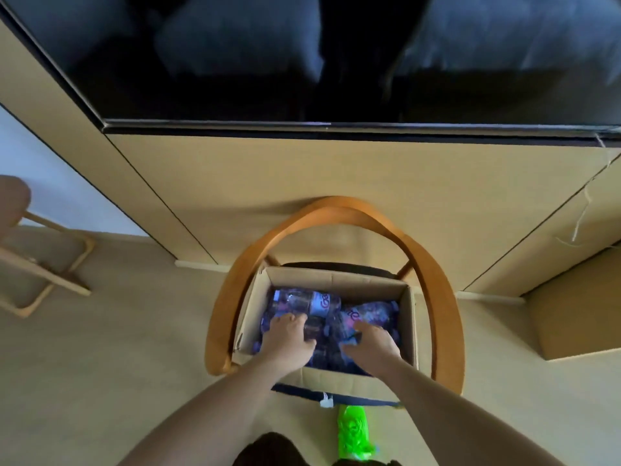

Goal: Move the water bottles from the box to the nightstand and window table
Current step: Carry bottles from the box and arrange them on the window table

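Both hands reach into a cardboard box [411,326] of water bottles [304,302] on a wooden armchair [440,297]. The left hand [287,338] curls over one bottle; the right hand [371,344] grips another near the front edge. Lifting each straight up should avoid snagging neighbours.

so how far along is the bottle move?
Nothing looks delivered: neither nightstand nor window table is in view. The box, sitting on a chair, holds many water bottles. In hand: the left hand and right hand are both down among them, grasp unclear. Left: lift bottles out and carry them over.
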`<state>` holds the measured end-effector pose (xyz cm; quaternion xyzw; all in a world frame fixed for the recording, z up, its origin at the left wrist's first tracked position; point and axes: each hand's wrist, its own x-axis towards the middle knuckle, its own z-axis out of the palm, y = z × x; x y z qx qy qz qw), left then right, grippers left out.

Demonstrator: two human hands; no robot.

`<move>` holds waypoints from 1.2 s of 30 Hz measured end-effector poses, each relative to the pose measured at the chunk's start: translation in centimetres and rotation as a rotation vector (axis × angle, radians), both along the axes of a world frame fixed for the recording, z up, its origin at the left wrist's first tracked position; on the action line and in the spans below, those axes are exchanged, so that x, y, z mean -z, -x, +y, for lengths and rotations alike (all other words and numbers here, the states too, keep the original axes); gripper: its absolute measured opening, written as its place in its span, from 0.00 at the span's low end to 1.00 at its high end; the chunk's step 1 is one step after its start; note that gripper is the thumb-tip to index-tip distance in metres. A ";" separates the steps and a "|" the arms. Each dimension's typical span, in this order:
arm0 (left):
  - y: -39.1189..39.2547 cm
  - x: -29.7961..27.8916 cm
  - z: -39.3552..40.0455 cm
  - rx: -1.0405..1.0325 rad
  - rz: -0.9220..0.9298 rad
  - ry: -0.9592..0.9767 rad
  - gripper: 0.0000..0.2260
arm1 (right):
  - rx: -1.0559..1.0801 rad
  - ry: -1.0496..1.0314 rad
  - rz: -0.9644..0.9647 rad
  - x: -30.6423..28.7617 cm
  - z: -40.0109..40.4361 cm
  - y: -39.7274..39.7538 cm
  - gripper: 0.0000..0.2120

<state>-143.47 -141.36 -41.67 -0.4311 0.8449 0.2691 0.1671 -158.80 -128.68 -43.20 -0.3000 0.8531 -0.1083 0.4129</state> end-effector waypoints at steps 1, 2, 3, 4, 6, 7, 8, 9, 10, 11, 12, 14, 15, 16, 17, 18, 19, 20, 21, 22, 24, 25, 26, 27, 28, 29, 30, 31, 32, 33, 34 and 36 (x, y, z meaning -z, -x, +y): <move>0.4 0.7 -0.2 0.002 -0.031 -0.019 0.29 | -0.006 -0.020 -0.013 0.6 -0.3 0.3 0.31; 0.8 1.4 -0.4 0.000 -0.056 -0.032 0.28 | -0.013 -0.038 -0.025 1.2 -0.7 0.7 0.31; 1.2 2.0 -0.7 -0.001 -0.074 -0.037 0.27 | -0.021 -0.056 -0.033 1.8 -1.0 1.1 0.31; 1.7 2.8 -1.0 -0.002 -0.090 -0.040 0.26 | -0.029 -0.074 -0.033 2.4 -1.4 1.5 0.31; 2.3 4.2 -1.7 -0.002 -0.108 -0.065 0.25 | -0.053 -0.109 -0.017 3.8 -2.3 2.3 0.31; 2.6 5.0 -2.0 0.003 -0.113 -0.080 0.26 | -0.068 -0.128 -0.002 4.5 -2.8 2.7 0.31; 2.8 5.9 -2.4 0.013 -0.117 -0.090 0.26 | -0.091 -0.146 0.023 5.3 -3.3 3.0 0.30; 2.9 6.7 -2.8 0.026 -0.118 -0.094 0.26 | -0.126 -0.161 0.060 6.0 -3.9 3.3 0.30; 3.0 7.7 -3.2 0.046 -0.122 -0.096 0.26 | -0.171 -0.172 0.106 6.8 -4.6 3.6 0.29; 3.0 8.6 -3.5 0.076 -0.128 -0.098 0.26 | -0.226 -0.174 0.164 7.6 -5.2 3.9 0.30; 3.0 9.5 -3.9 0.114 -0.139 -0.102 0.25 | -0.292 -0.170 0.228 8.3 -5.8 4.1 0.33; 2.9 11.2 -4.5 0.191 -0.171 -0.116 0.25 | -0.421 -0.177 0.321 9.8 -7.0 4.4 0.38; 2.9 11.9 -4.7 0.227 -0.185 -0.127 0.26 | -0.468 -0.193 0.340 10.5 -7.5 4.5 0.39; 2.8 12.6 -4.9 0.261 -0.196 -0.139 0.27 | -0.504 -0.215 0.349 11.3 -7.8 4.7 0.40; 2.8 13.1 -5.0 0.296 -0.202 -0.140 0.28 | -0.526 -0.232 0.353 12.1 -7.9 4.9 0.42; 2.8 13.7 -5.1 0.337 -0.207 -0.125 0.29 | -0.537 -0.243 0.358 12.9 -8.0 5.1 0.43; 2.8 14.1 -5.3 0.377 -0.212 -0.103 0.30 | -0.546 -0.250 0.364 13.5 -7.9 5.2 0.44; 2.8 14.5 -5.4 0.412 -0.219 -0.089 0.31 | -0.558 -0.254 0.373 14.1 -7.9 5.4 0.45; 2.9 14.8 -5.6 0.447 -0.232 -0.087 0.31 | -0.574 -0.257 0.384 14.6 -7.8 5.4 0.46; 3.0 15.1 -5.7 0.492 -0.254 -0.091 0.31 | -0.591 -0.258 0.394 15.0 -7.8 5.4 0.47; 3.2 15.5 -5.6 0.596 -0.308 -0.097 0.31 | -0.606 -0.265 0.390 15.6 -8.0 5.4 0.46; 3.3 15.7 -5.4 0.632 -0.327 -0.092 0.31 | -0.607 -0.273 0.380 15.8 -8.2 5.5 0.46; 3.5 16.0 -5.2 0.652 -0.339 -0.080 0.31 | -0.607 -0.284 0.375 16.0 -8.4 5.5 0.46; 3.6 16.2 -4.9 0.662 -0.344 -0.062 0.30 | -0.606 -0.296 0.375 16.1 -8.6 5.5 0.46; 3.7 16.4 -4.7 0.665 -0.343 -0.047 0.29 | -0.605 -0.304 0.379 16.2 -8.8 5.4 0.46; 3.9 16.6 -4.5 0.667 -0.340 -0.034 0.28 | -0.600 -0.306 0.384 16.3 -8.9 5.4 0.45; 4.1 16.6 -4.5 0.670 -0.334 -0.021 0.26 | -0.595 -0.302 0.394 16.4 -8.9 5.2 0.44; 4.4 16.6 -4.5 0.675 -0.328 -0.007 0.24 | -0.590 -0.297 0.405 16.5 -9.0 5.2 0.43; 4.7 16.6 -4.5 0.674 -0.322 0.006 0.23 | -0.587 -0.295 0.411 16.6 -9.1 5.1 0.42; 4.9 16.5 -4.6 0.665 -0.318 0.012 0.22 | -0.584 -0.291 0.409 16.5 -9.2 5.2 0.41; 5.0 16.4 -4.6 0.650 -0.315 0.012 0.21 | -0.584 -0.286 0.400 16.5 -9.4 5.3 0.40; 4.8 16.2 -4.7 0.615 -0.309 0.001 0.22 | -0.586 -0.273 0.372 16.1 -9.6 5.6 0.40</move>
